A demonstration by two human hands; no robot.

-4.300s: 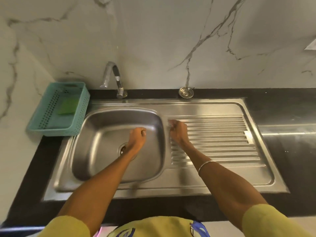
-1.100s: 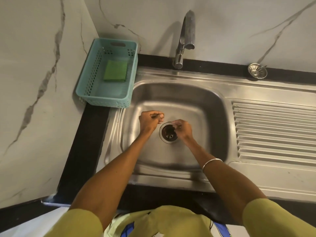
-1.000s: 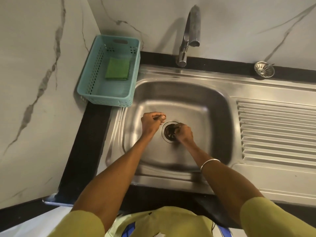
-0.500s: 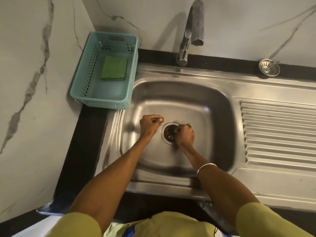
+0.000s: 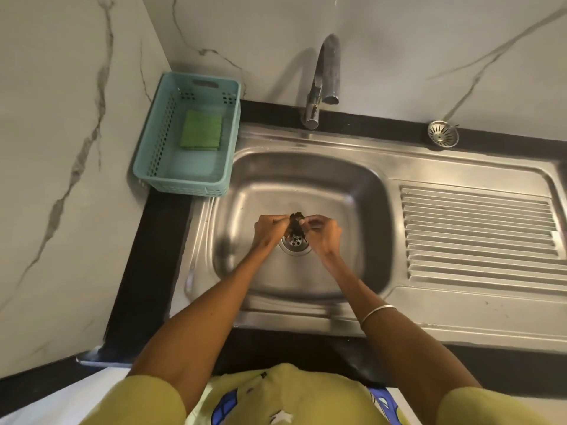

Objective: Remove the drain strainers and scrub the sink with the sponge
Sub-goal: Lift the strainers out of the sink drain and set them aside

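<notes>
Over the steel sink basin (image 5: 346, 191), my left hand (image 5: 270, 229) and my right hand (image 5: 322, 235) meet above the drain (image 5: 295, 243). Between their fingertips they pinch a small dark drain strainer (image 5: 297, 223), lifted just clear of the drain opening. The drain shows a metal ring with small holes inside. A second, shiny metal strainer (image 5: 442, 134) lies on the black counter behind the drainboard at the right. The green sponge (image 5: 201, 130) lies flat in a teal plastic basket (image 5: 153, 154) to the left of the sink.
A chrome faucet (image 5: 322, 84) stands behind the basin, its spout over the back edge. The ribbed drainboard (image 5: 478, 234) runs off to the right. Marble walls close in the left side and the back. A black counter strip (image 5: 147, 271) borders the sink.
My right hand was reaching down into the drain; now both hands are raised slightly with the dark strainer pulled out between them. The drain's metal ring and holes are uncovered.
</notes>
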